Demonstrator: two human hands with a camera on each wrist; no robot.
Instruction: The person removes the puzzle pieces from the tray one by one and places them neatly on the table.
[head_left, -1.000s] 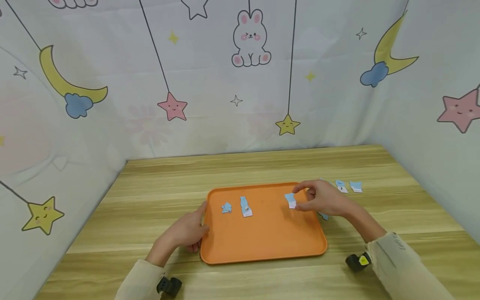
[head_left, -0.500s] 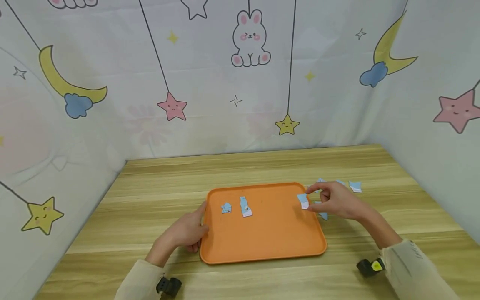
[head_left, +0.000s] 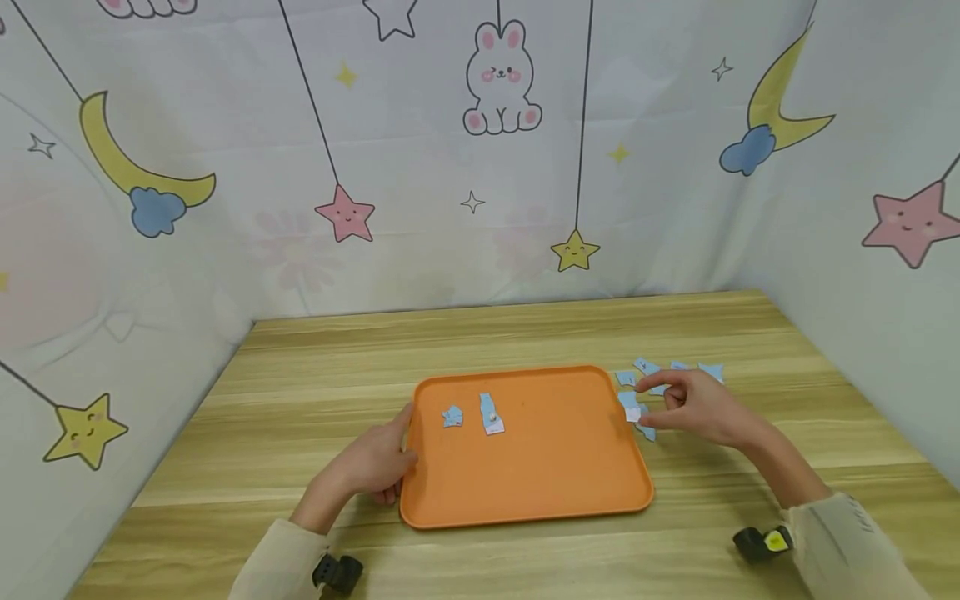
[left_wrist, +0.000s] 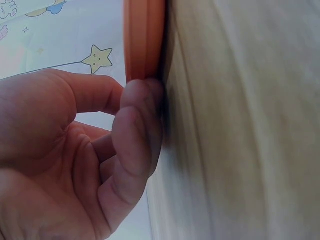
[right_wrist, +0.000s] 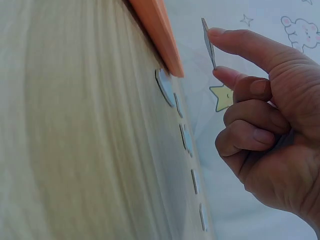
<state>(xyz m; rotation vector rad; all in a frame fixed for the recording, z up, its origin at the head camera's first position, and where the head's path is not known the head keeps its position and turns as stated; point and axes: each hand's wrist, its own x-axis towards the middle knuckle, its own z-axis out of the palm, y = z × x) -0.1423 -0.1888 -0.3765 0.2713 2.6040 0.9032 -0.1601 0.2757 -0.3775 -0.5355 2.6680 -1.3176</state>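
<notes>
My left hand (head_left: 377, 460) grips the left rim of an orange tray (head_left: 528, 479), its fingertips right at the tray's edge in the left wrist view. With thumb and index finger, my right hand (head_left: 696, 408) pinches a small blue and white puzzle piece (head_left: 628, 405) by its edges. In the right wrist view that puzzle piece (right_wrist: 209, 45) is raised above the table, seen nearly edge-on, and the other fingers are curled in. On the tray lie a small jagged blue piece (head_left: 452, 417) and a longer blue strip with a white lower end (head_left: 490, 414).
Several more blue pieces, among them one by the tray (head_left: 626, 378) and one farther right (head_left: 712, 372), lie on the wooden table (head_left: 525, 562) beyond the tray's right edge. A printed cloth (head_left: 420, 167) with stars and moons encloses the table's back and sides.
My right hand has moved right with the pinched puzzle piece, from over the tray to its right rim, beside the loose pieces. The left hand and tray have stayed put.
</notes>
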